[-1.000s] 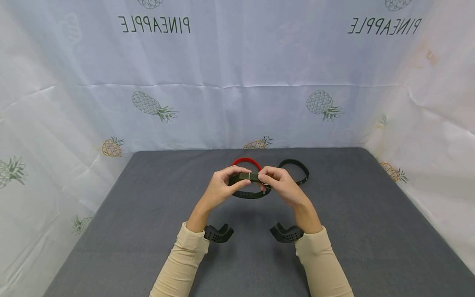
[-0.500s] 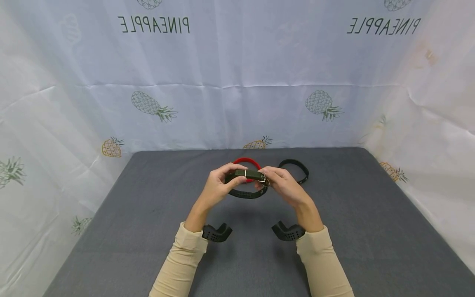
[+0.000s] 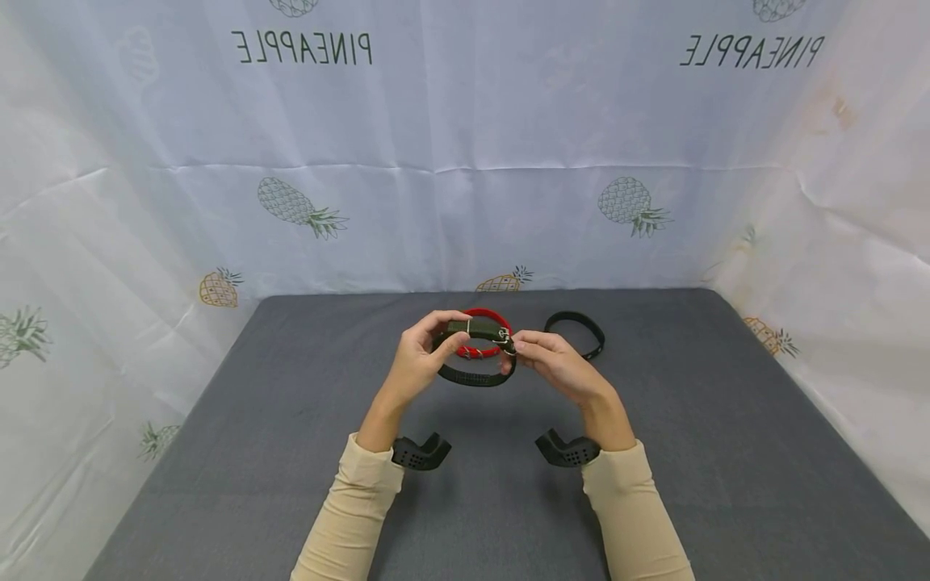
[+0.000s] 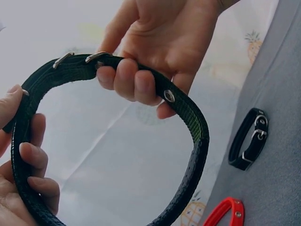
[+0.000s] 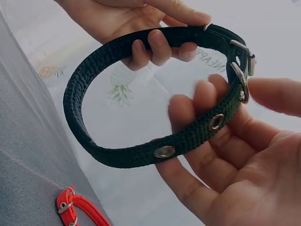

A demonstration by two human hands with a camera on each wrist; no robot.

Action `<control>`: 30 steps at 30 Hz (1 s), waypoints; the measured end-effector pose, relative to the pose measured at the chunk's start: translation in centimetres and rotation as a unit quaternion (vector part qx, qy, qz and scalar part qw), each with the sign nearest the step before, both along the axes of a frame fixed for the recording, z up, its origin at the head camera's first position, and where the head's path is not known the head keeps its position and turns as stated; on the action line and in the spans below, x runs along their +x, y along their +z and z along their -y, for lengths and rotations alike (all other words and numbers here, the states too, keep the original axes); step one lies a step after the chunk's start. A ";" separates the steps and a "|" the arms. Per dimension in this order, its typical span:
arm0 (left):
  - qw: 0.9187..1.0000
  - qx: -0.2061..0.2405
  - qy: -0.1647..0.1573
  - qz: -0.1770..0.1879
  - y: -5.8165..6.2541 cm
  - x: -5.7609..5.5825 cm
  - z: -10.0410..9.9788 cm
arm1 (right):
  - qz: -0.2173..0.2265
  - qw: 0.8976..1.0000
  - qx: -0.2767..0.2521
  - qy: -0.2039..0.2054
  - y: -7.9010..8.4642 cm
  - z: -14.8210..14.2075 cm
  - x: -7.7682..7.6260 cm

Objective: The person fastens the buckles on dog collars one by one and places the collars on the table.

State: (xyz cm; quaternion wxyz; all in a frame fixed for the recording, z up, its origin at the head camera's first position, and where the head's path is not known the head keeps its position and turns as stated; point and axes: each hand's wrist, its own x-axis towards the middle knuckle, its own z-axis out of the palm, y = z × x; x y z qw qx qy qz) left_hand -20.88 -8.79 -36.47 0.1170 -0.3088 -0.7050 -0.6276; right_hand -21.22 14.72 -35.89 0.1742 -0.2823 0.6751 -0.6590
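A dark green pet collar (image 3: 479, 328), buckled into a loop, is held up above the table between both hands. My left hand (image 3: 416, 361) grips its left side, thumb near the metal strap keeper and fingers curled through the loop. At the right end, my right hand (image 3: 561, 365) holds the band beside the metal buckle (image 3: 504, 334). The right wrist view shows the right thumb by the D-ring (image 5: 241, 82), with the other fingers curled around the eyeleted strap. Metal-rimmed eyelets (image 5: 164, 151) line that stretch of band.
Behind the held collar, a red collar (image 3: 488, 313) lies on the grey table (image 3: 305, 452). A black collar (image 3: 597, 331) lies to its right, its buckle visible in the left wrist view. A pineapple-printed white curtain (image 3: 465, 226) hangs behind and at both sides.
The green collar has shifted left and slightly up with my left hand. My right fingers have moved from the strap by the keeper to the buckle end, uncovering the buckle.
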 end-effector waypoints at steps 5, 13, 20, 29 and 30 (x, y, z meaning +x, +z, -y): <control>1.000 -0.004 0.007 0.005 0.0 -0.1 0.1 | -0.007 1.000 -0.011 -0.003 0.0 0.0 0.1; 1.000 -0.008 0.023 0.005 0.0 -0.2 0.5 | -0.024 0.999 -0.027 0.006 -0.5 0.1 -0.2; 0.999 -0.024 0.019 0.032 0.1 -0.4 1.3 | -0.022 0.999 -0.021 -0.020 -0.8 1.1 -0.4; 0.998 -0.006 0.058 0.018 0.6 -0.7 2.7 | -0.035 0.999 -0.013 -0.038 -0.4 2.4 -0.7; 0.998 0.001 0.065 0.012 0.7 -0.7 2.9 | -0.035 0.999 -0.013 -0.040 -0.3 2.5 -0.7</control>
